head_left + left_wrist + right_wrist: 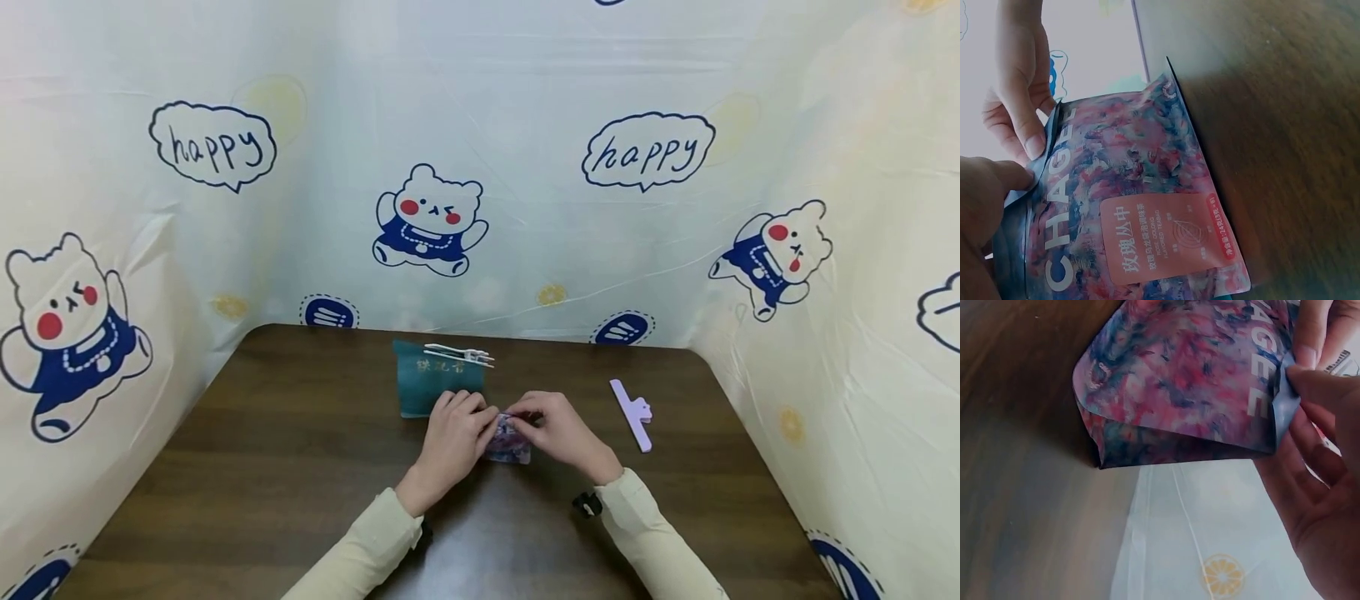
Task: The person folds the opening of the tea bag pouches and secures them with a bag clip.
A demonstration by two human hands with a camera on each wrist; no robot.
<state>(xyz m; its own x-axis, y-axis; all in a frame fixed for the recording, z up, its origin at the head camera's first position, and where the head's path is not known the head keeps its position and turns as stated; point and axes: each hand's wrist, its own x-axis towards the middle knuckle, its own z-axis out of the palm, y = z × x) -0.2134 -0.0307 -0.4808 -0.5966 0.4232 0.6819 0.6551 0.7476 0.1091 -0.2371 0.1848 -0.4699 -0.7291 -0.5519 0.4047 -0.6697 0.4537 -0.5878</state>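
A pink and blue tea pouch [508, 442] printed CHAGEE stands on the table between both hands, its top edge folded over. My left hand [455, 436] pinches that folded edge [1040, 165] on one side. On the other side my right hand [557, 427] pinches the same edge, thumb and fingers close to the left thumb. In the right wrist view the pouch [1179, 375] shows its side gusset. Just beyond my left hand stands a green pouch [427, 385] with a pale clip [459, 356] across its top; the hand hides its lower right corner.
A lilac sealing clip [632, 415] lies on the brown wooden table [300, 450], right of my right hand. Printed cloth [525, 250] with bears and "happy" bubbles hangs behind the table and along both sides.
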